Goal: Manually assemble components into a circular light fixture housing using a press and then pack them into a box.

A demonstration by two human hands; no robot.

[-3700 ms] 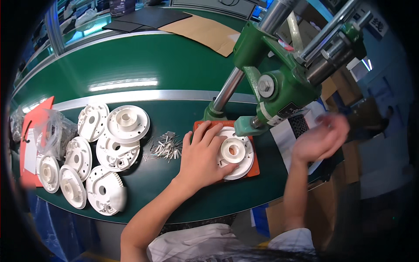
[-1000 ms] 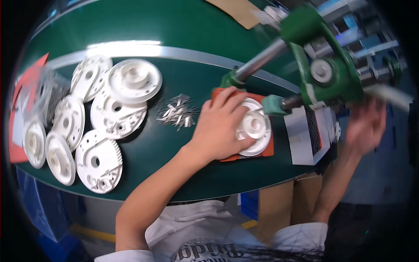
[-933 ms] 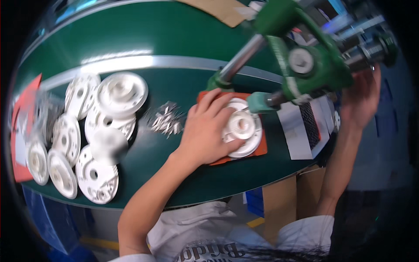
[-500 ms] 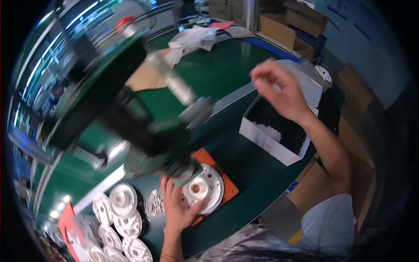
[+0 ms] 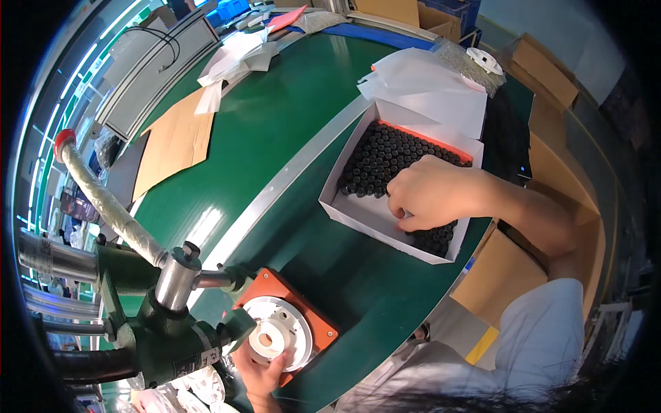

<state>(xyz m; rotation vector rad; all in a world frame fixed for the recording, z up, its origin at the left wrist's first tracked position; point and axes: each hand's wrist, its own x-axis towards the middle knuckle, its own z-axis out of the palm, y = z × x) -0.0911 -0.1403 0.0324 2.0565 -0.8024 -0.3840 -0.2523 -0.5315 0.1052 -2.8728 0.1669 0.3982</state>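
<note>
A white round plastic disc with a raised hub [image 5: 297, 329] sits on an orange plate [image 5: 318, 334] under the head of a green hand press [image 5: 162, 323]. My left hand [image 5: 256, 375] grips the disc's near-left edge, its thumb on the rim; the other fingers are partly hidden behind the press. Over an open white box [image 5: 365, 221], my right hand [image 5: 434, 193] reaches down with its fingers curled together. Small black cylindrical pieces [image 5: 385, 155] stand packed in rows in this box. What the right fingertips hold, if anything, is hidden.
The press lever [image 5: 110, 196], wrapped and red-knobbed, slants up at left. More white discs [image 5: 203, 387] lie beneath the press. A metal strip [image 5: 275, 189] crosses the green table. Cardboard [image 5: 175, 141] and white paper sheets [image 5: 430, 86] lie farther off; a cardboard carton [image 5: 502, 282] stands at right.
My right hand has come down into the box of black pieces, its fingers now curled. The view has shifted, and the press lever now appears farther left. My left hand stays at the disc.
</note>
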